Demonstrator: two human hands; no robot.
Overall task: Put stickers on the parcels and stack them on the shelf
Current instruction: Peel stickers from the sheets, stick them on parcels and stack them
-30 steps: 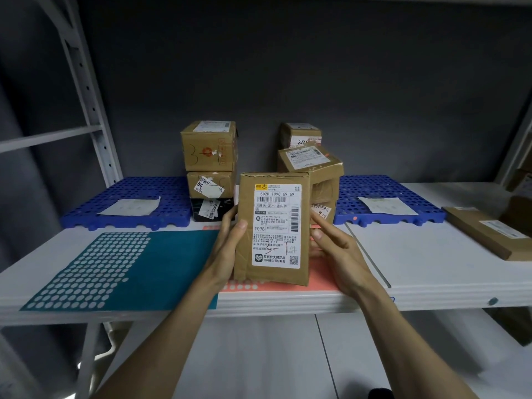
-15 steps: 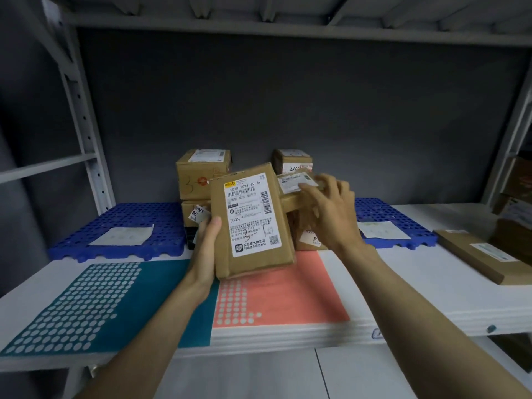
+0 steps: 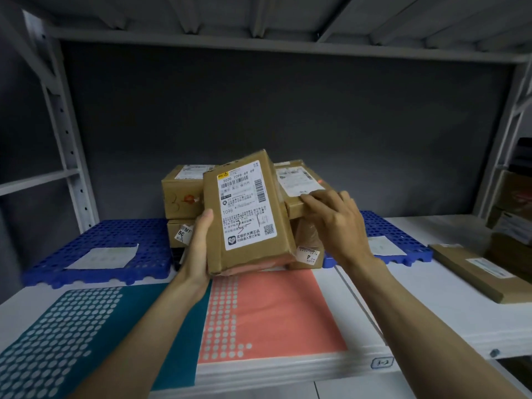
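**One-handed parcel, crowded stack**

My left hand alone grips the labelled parcel, tilted above the shelf; it could slide out. My right hand grasps the top box of the right-hand stack; I reckon a nudge there topples it.

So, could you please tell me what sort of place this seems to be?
Probably a parcel storeroom or courier pickup point: metal shelving holds labelled cardboard parcels, blue plastic pallets lie on the shelf, and its front edge bears a "3-2" slot tag.
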